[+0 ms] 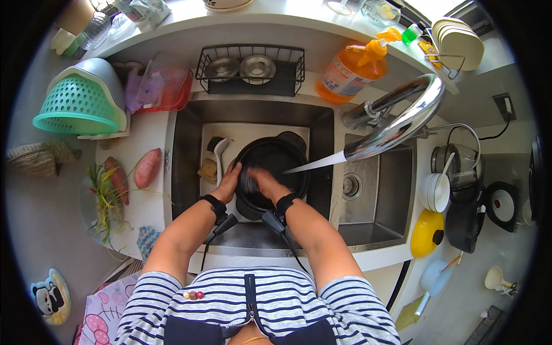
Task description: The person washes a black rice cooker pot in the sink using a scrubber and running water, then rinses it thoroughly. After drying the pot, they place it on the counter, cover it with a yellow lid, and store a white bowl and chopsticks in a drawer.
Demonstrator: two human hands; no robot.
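Observation:
A black pot (280, 148) with two side handles rests in the larger stainless steel sink basin (185, 129). My left hand (228, 183) holds the pot's left rim, thumb near the edge. Inside the pot is my right hand (266, 183), its fingers blurred by motion. Whether anything is in those fingers I cannot tell. A stream of water (314, 164) runs from the chrome faucet (388, 138) into the pot. Left of the pot lie a white-handled brush (219, 151) with dark bristles and a brown sponge (208, 170).
A smaller basin (366, 215) with a drain adjoins on the right. Behind the sink stand a black wire rack (250, 82) and an orange soap pump bottle (351, 71). Sweet potatoes (147, 168) lie on the left counter. On the right are stacked white bowls (434, 194) and a yellow lid (424, 233).

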